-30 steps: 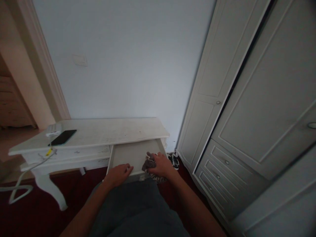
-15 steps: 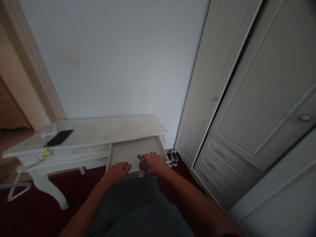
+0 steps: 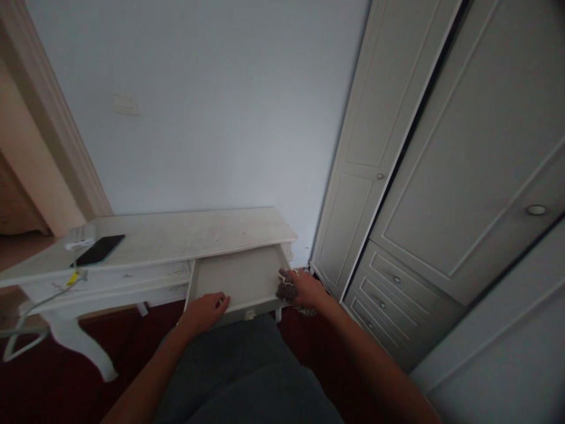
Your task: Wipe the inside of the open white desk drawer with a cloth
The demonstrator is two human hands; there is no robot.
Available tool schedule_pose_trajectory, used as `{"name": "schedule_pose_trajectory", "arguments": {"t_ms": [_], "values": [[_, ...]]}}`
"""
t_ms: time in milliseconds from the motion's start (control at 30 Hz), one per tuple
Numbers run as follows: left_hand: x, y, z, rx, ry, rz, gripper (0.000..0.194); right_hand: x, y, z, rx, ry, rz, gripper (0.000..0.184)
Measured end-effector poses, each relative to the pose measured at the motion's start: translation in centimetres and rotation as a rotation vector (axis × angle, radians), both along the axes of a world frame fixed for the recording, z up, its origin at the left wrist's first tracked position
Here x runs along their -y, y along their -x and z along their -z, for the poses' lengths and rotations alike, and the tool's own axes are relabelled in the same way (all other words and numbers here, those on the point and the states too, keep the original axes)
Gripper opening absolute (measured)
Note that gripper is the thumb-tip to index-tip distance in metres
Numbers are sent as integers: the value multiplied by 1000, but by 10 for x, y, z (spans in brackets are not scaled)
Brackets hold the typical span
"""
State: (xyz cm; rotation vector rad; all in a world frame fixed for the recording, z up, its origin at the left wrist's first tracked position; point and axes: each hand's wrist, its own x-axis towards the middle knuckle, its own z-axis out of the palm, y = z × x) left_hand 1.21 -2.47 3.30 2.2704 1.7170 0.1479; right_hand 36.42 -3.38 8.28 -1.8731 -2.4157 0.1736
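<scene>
My right hand (image 3: 309,290) is closed around a bunched, grey-brown patterned cloth (image 3: 286,288) at the right front corner of the pulled-out white drawer (image 3: 238,274). Part of the cloth hangs below the hand, outside the drawer's side. My left hand (image 3: 205,311) lies over the drawer's left front corner with its fingers curled onto the edge. A small knob (image 3: 250,315) shows on the drawer front between the two hands. The bare pale bottom of the drawer is visible.
The drawer belongs to a white console table (image 3: 198,232). A dark phone (image 3: 97,250), a white object (image 3: 80,236) and a cable with a yellow tag (image 3: 72,277) are at its left end. A tall wardrobe (image 3: 348,224) stands to the right. Red carpet (image 3: 309,347) covers the floor.
My right hand moved left along the drawer's front with the cloth, then right to its right front corner. My left hand stayed at the left corner. The view shifted slightly.
</scene>
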Motion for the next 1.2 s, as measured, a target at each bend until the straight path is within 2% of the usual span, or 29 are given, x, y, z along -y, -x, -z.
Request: {"name": "schedule_pose_trajectory", "arguments": {"t_ms": [200, 300, 433, 600, 867, 1133, 1200], "values": [[0, 0, 1, 2, -7, 8, 55, -13, -6, -2, 16, 12, -39, 101], [-1, 0, 2, -1, -7, 9, 54, -18, -10, -2, 63, -17, -77, 96], [0, 0, 1, -12, -1, 0, 55, -26, -16, -9, 100, -21, -142, 91], [2, -1, -1, -14, 7, -3, 57, -42, -19, -16, 149, -3, -197, 93], [0, -2, -1, -18, 10, -10, 58, -66, -13, -16, 178, -98, -146, 72], [1, -3, -1, -31, -3, -5, 57, -122, 22, -29, 154, -214, 3, 57], [2, -4, -1, -43, -10, -10, 57, -132, 27, -32, 139, -221, 34, 59]]}}
